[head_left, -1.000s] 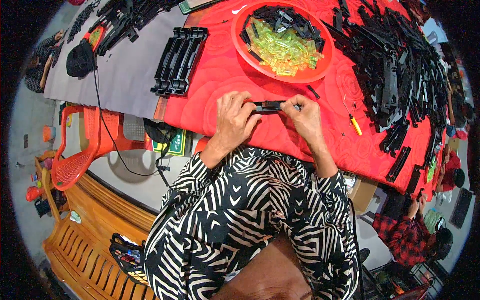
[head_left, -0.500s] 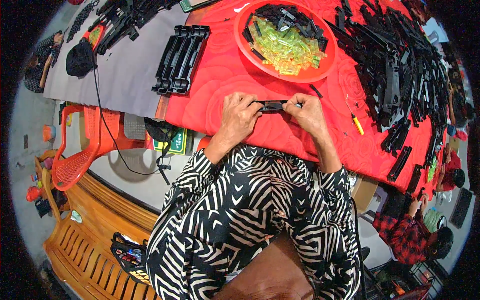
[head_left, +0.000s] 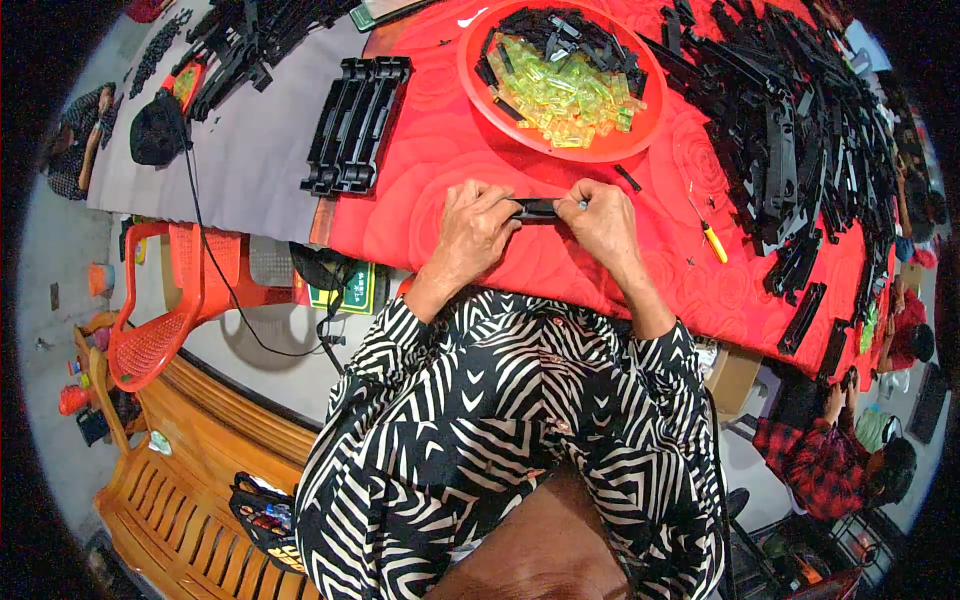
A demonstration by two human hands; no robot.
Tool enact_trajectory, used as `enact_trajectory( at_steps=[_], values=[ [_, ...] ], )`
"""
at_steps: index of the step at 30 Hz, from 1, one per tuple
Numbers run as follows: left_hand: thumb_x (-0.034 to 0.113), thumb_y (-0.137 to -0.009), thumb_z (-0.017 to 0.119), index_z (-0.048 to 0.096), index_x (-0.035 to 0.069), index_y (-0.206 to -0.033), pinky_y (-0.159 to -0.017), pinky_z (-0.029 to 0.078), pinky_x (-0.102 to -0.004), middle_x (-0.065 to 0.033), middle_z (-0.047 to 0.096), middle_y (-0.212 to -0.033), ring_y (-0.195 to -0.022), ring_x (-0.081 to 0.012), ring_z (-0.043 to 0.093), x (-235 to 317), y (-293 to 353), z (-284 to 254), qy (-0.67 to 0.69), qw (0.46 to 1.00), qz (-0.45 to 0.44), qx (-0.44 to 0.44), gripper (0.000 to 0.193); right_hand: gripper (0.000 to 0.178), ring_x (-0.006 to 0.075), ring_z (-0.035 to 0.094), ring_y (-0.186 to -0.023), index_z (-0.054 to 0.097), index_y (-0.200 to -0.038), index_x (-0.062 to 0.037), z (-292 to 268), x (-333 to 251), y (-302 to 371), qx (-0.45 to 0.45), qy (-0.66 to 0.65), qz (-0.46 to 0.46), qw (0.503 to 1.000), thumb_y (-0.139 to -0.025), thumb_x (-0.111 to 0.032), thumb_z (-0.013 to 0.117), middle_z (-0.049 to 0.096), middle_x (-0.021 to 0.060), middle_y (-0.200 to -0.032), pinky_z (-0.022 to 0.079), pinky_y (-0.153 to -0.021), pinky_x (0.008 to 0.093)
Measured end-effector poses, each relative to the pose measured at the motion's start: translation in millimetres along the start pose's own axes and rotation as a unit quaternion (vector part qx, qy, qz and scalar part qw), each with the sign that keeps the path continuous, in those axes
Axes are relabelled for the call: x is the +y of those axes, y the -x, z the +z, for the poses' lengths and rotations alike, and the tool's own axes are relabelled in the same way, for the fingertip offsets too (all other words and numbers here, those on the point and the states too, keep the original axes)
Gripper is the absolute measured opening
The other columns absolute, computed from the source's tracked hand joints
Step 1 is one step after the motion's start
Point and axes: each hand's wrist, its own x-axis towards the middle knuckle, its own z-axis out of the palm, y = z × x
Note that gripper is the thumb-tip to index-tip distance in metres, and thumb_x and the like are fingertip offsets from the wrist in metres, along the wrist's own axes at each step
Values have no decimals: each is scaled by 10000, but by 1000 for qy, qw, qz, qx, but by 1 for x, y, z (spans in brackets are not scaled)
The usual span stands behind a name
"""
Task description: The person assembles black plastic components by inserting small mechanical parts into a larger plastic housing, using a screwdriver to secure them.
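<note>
Left hand [head_left: 472, 232] and right hand [head_left: 600, 218] grasp opposite ends of a short black plastic strip [head_left: 536, 208], held level just above the red cloth of the desk [head_left: 420, 170]; gripping both ends appears to steady the piece between the fingertips. Beyond the hands stands a red bowl [head_left: 480, 75] of yellow-green clear pieces [head_left: 570, 90] and small black parts, within easy reach. A neat stack of black strips [head_left: 355, 125] lies to the left; a loose heap of black strips [head_left: 790, 130] and a yellow-handled screwdriver [head_left: 712, 238] lie to the right.
</note>
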Motion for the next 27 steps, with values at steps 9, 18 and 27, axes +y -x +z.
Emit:
enact_trajectory(
  at_steps=[9,18,27],
  values=[
    [138,-685,692,628,110,-983,-710,405,-363,-66,564,-979,-870,-246,520,1,-1,-6,-45,997,65,-4,307,216,367,605,-619,575,-636,-20,3,-5,6,40,48,0,998,-704,-218,628,589,189,-613,457,-569,465],
    [158,-762,599,624,145,-983,-668,412,-380,-49,549,-964,-840,-232,511,-8,-4,-4,-73,991,106,-38,222,218,361,605,-635,570,-635,-26,5,-6,9,57,69,1,996,-710,-218,641,596,171,-630,458,-571,463],
    [163,-743,613,628,138,-964,-649,408,-372,-33,536,-909,-817,-225,492,-4,-8,-4,-89,988,112,-58,223,196,332,607,-654,615,-711,-20,-5,20,11,118,1,-52,992,-759,-209,635,605,167,-697,464,-575,410]
  ],
)
